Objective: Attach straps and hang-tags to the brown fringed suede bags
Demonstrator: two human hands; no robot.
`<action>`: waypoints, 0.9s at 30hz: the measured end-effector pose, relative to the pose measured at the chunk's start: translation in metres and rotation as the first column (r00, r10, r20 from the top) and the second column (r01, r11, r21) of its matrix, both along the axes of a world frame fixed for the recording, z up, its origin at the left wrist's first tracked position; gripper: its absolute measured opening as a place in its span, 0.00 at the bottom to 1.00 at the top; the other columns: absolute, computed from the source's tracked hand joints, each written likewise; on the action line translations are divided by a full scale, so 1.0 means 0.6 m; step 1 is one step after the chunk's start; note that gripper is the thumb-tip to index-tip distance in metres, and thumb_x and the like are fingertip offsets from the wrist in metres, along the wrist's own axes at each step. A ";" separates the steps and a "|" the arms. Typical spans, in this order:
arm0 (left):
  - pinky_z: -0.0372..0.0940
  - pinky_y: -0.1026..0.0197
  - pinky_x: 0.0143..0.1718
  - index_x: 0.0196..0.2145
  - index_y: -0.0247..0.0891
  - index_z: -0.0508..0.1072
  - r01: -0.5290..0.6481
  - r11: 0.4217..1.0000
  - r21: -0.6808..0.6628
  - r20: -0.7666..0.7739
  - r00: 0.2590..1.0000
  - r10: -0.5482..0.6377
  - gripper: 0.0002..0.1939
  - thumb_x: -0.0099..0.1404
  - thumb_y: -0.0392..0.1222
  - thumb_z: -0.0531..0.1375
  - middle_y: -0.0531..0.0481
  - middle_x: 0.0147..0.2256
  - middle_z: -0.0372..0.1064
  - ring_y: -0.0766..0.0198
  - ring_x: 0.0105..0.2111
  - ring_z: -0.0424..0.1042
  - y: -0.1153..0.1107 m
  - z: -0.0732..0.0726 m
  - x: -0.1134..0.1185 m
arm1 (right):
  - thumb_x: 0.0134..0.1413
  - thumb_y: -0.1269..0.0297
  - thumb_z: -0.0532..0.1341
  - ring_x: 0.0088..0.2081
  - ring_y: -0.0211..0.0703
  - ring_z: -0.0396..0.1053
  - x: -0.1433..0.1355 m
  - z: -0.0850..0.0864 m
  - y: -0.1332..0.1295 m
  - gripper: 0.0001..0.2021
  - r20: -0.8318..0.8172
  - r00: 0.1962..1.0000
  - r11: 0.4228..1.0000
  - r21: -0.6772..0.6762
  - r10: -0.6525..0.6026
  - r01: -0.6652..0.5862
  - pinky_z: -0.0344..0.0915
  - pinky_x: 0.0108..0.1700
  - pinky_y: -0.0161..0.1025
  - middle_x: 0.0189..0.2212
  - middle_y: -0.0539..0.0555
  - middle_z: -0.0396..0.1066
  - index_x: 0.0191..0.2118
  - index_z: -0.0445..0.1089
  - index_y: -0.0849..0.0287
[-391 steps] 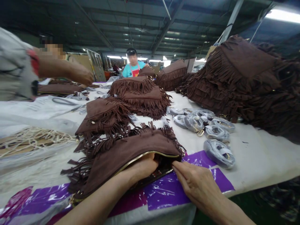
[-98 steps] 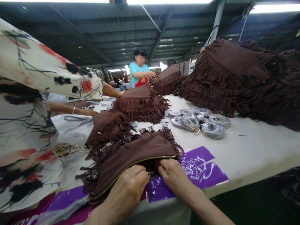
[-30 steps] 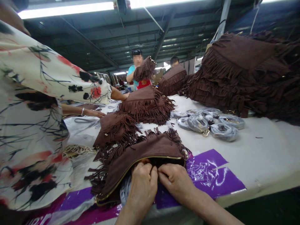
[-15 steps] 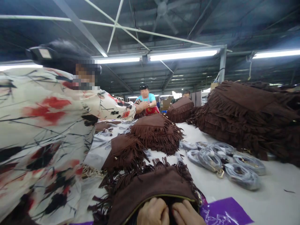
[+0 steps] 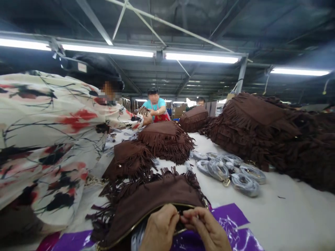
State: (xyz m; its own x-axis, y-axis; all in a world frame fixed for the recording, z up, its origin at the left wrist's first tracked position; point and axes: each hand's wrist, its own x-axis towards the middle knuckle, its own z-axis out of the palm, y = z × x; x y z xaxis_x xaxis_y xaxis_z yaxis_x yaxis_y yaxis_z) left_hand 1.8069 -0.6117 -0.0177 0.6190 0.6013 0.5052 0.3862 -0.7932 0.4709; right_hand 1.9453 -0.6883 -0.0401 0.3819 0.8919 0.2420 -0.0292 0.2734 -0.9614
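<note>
Head view: fringed bag [image 5: 157, 195] in brown lies at the near edge of the white tabletop [image 5: 293, 219], its mouth facing the wearer and gaping around both hands
Left hand [image 5: 160, 228]: bent at the bag's mouth, thumb close to the forefinger; whether it grips anything cannot be told
Right hand [image 5: 208, 226]: just beside the left, fingers curled and tips toward it; what lies at the fingertips is too small to tell
Zip [image 5: 180, 231]: gold-coloured and undone, a short row of teeth showing between the hands
Grey wrapped bundle [image 5: 137, 240]: partly visible in the bag's mouth, just beside the left hand
Purple plastic [image 5: 230, 214]: glossy, under the bag and out on both sides
Coiled straps [image 5: 244, 184]: grey, wrapped in clear plastic, beyond the bag to the right
Heap of brown bags [image 5: 267, 115]: piled high at the far right
Floral sleeve [image 5: 123, 116]: a co-worker's, stretched toward a person in a turquoise shirt [image 5: 159, 103]
</note>
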 end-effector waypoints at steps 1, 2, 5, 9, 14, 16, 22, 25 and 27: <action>0.55 0.70 0.24 0.24 0.38 0.62 -0.015 0.999 -0.045 -0.008 1.000 0.015 0.12 0.63 0.33 0.47 0.54 0.22 0.63 0.70 0.22 0.63 -0.003 0.005 0.000 | 0.48 0.45 0.59 0.36 0.45 0.72 -0.002 0.005 -0.002 0.20 -0.002 1.000 1.000 -0.007 -0.007 0.007 0.69 0.40 0.41 0.34 0.57 0.73 0.35 0.70 0.59; 0.56 0.69 0.25 0.23 0.38 0.63 -0.029 0.996 -0.086 -0.013 1.000 0.028 0.12 0.62 0.32 0.46 0.54 0.23 0.63 0.69 0.23 0.63 -0.006 0.009 0.001 | 0.48 0.45 0.59 0.36 0.45 0.72 -0.004 0.010 -0.004 0.20 -0.001 1.000 1.000 -0.010 -0.013 0.013 0.69 0.40 0.41 0.33 0.57 0.73 0.35 0.70 0.59; 0.56 0.68 0.28 0.24 0.37 0.65 -0.038 0.982 -0.182 -0.015 0.999 0.036 0.12 0.61 0.31 0.46 0.53 0.24 0.64 0.68 0.25 0.64 -0.011 0.016 0.001 | 0.49 0.46 0.59 0.33 0.43 0.72 -0.008 0.017 -0.005 0.19 -0.019 0.999 0.999 -0.030 -0.026 0.026 0.69 0.38 0.40 0.31 0.56 0.73 0.35 0.70 0.59; 0.55 0.68 0.28 0.24 0.38 0.66 -0.017 0.973 -0.230 0.013 1.000 0.020 0.12 0.62 0.32 0.47 0.54 0.25 0.64 0.69 0.26 0.64 -0.011 0.015 0.000 | 0.49 0.46 0.59 0.26 0.40 0.71 -0.012 0.017 -0.004 0.19 -0.037 0.998 0.998 -0.051 -0.049 0.047 0.68 0.31 0.38 0.27 0.52 0.72 0.39 0.66 0.58; 0.56 0.68 0.29 0.26 0.38 0.68 -0.009 0.975 -0.223 -0.008 1.000 0.008 0.13 0.64 0.34 0.47 0.53 0.26 0.65 0.69 0.27 0.65 -0.011 0.016 0.000 | 0.51 0.48 0.58 0.24 0.38 0.70 -0.007 0.014 -0.003 0.18 0.054 0.998 0.996 -0.082 0.023 -0.019 0.66 0.28 0.34 0.24 0.51 0.71 0.33 0.68 0.60; 0.57 0.68 0.30 0.26 0.38 0.68 -0.008 0.979 -0.203 -0.022 1.000 0.004 0.13 0.64 0.34 0.47 0.53 0.26 0.65 0.69 0.27 0.65 -0.012 0.016 0.000 | 0.52 0.48 0.57 0.23 0.38 0.70 -0.002 0.015 0.000 0.18 0.076 0.994 0.992 -0.110 0.072 -0.064 0.65 0.28 0.34 0.23 0.51 0.70 0.34 0.69 0.60; 0.56 0.70 0.26 0.24 0.39 0.67 0.032 0.998 -0.057 -0.060 0.998 -0.036 0.15 0.66 0.35 0.46 0.54 0.25 0.64 0.70 0.24 0.65 -0.006 0.000 -0.003 | 0.53 0.48 0.56 0.18 0.32 0.64 0.003 0.019 0.009 0.20 0.144 0.973 0.973 -0.171 0.180 -0.155 0.58 0.21 0.29 0.19 0.48 0.65 0.35 0.71 0.62; 0.56 0.71 0.24 0.23 0.39 0.66 0.057 0.998 0.009 -0.042 0.998 -0.056 0.15 0.66 0.35 0.46 0.54 0.24 0.64 0.70 0.24 0.65 0.002 -0.011 -0.004 | 0.53 0.46 0.54 0.17 0.30 0.61 0.002 0.014 0.013 0.22 0.189 0.960 0.967 -0.186 0.208 -0.173 0.56 0.20 0.28 0.18 0.48 0.64 0.35 0.71 0.63; 0.56 0.71 0.24 0.24 0.40 0.66 0.081 0.996 0.030 -0.040 0.996 -0.080 0.14 0.66 0.35 0.47 0.54 0.24 0.65 0.70 0.24 0.66 0.007 -0.016 -0.004 | 0.53 0.45 0.53 0.16 0.30 0.60 0.001 0.009 0.015 0.23 0.221 0.953 0.968 -0.185 0.209 -0.170 0.55 0.19 0.27 0.18 0.48 0.63 0.34 0.71 0.63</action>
State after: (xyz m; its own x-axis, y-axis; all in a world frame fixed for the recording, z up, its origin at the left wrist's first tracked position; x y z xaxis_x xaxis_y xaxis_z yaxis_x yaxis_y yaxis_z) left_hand 1.8045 -0.6075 -0.0271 0.6842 0.5325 0.4983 0.3377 -0.8369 0.4308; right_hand 1.9460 -0.6791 -0.0345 0.1513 0.9769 0.1511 0.1682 0.1252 -0.9778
